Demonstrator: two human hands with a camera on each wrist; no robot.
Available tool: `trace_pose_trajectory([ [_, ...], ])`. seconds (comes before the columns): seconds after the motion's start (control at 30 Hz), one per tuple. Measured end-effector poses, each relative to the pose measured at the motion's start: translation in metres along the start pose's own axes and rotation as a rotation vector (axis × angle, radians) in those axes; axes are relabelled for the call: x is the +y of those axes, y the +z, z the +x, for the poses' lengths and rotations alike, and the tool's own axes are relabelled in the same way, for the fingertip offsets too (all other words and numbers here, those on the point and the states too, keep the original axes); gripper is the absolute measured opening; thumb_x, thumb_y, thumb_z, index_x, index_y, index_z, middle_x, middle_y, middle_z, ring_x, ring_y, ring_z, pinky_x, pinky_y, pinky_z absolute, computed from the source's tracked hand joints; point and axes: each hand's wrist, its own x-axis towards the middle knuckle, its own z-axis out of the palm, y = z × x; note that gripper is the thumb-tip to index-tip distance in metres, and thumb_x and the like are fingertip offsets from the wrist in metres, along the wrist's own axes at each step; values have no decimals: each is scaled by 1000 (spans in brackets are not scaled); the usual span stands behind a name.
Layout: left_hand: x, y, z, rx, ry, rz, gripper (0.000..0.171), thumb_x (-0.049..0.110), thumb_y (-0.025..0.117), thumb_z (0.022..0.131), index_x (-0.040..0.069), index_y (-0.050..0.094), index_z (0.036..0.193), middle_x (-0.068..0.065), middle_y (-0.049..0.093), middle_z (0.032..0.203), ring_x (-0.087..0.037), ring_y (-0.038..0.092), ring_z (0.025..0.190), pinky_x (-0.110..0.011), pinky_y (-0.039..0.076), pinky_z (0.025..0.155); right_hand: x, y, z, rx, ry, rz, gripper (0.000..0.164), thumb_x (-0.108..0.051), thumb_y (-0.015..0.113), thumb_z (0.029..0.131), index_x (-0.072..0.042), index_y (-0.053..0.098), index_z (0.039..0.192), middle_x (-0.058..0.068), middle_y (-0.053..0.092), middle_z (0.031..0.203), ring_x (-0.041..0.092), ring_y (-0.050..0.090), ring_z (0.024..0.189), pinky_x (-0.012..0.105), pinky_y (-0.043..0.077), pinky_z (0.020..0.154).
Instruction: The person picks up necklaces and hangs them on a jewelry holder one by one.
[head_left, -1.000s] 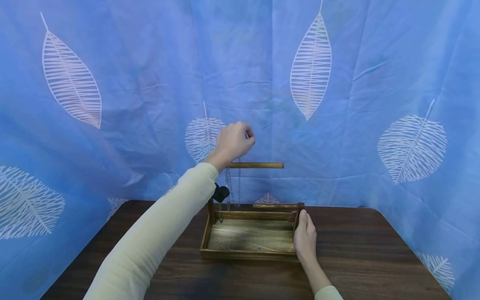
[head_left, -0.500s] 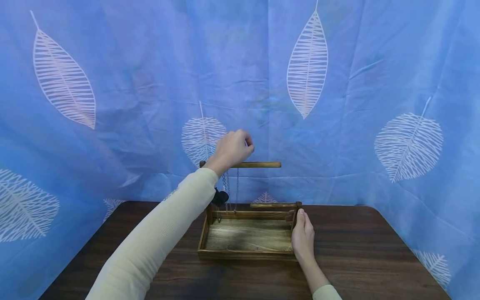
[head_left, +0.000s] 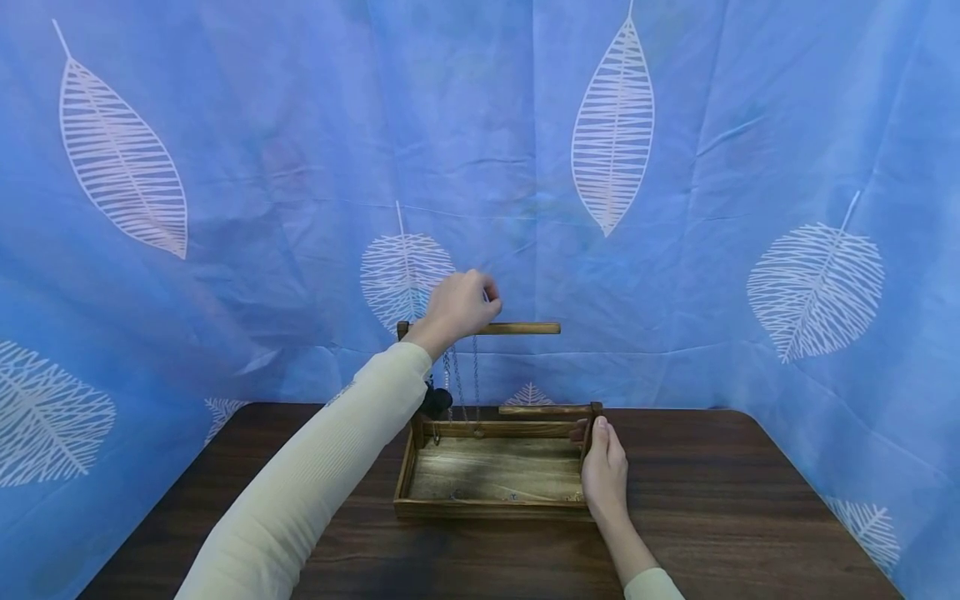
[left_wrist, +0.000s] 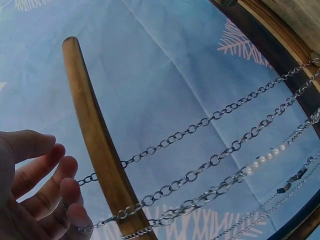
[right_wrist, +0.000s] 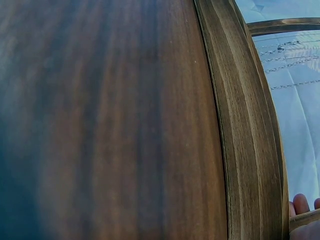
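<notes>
A wooden jewelry stand [head_left: 495, 507] has a tray base and an upper bar [head_left: 525, 328] on its left post. Just above that bar is my left hand [head_left: 459, 304], its fingers curled at the top of a silver chain necklace [left_wrist: 205, 121]. Two strands of it run down past either side of the bar in the left wrist view. Beside it hang other necklaces, one with white pearls [left_wrist: 265, 159]. My right hand [head_left: 606, 471] grips the stand's right post, thumb in front and fingers behind; its fingertips [right_wrist: 301, 204] show at the right wrist view's lower corner.
A shorter, lower bar [head_left: 543, 410] reaches left from the right post. Small earrings [head_left: 513, 497] sit along the tray's front edge. The dark wooden table [head_left: 712, 492] extends around the stand, with a blue leaf-print curtain [head_left: 510, 125] behind.
My left hand has moved down toward the upper bar with the necklace, whose strands hang lower. My right hand stays on the post. The view has shifted slightly.
</notes>
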Motion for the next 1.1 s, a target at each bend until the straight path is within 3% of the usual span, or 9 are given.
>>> trace_pose_trajectory([
  [0.33, -4, 6, -2, -16, -1, -52, 17, 16, 59, 101, 10, 75, 99, -2, 69, 86, -16, 56, 56, -31, 47, 55, 1, 0, 0, 0, -5, -3, 62, -49, 22, 110, -3, 63, 121, 18, 68, 110, 32, 60, 106, 39, 41, 87],
  [0.7, -6, 7, -4, -32, 12, 5, 16, 15, 60, 100, 12, 75, 100, -1, 69, 85, -17, 61, 64, -32, 49, 57, 1, -1, 2, -12, 2, 0, 61, -49, 22, 110, -4, 62, 123, 19, 67, 111, 32, 59, 109, 41, 40, 90],
  [0.93, -8, 6, -5, -21, 24, -4, 15, 18, 62, 100, 13, 76, 101, 0, 70, 87, -16, 61, 63, -31, 49, 56, 0, 0, 1, -18, 5, -3, 68, -56, 21, 108, -3, 62, 122, 19, 67, 112, 33, 58, 110, 42, 40, 91],
  [1.1, -8, 6, -10, -3, 49, -16, 16, 20, 62, 101, 13, 76, 102, 0, 70, 90, -14, 62, 69, -32, 52, 62, 0, 0, 0, -18, 3, 0, 64, -52, 21, 109, -3, 61, 123, 19, 67, 113, 33, 59, 111, 41, 40, 91],
])
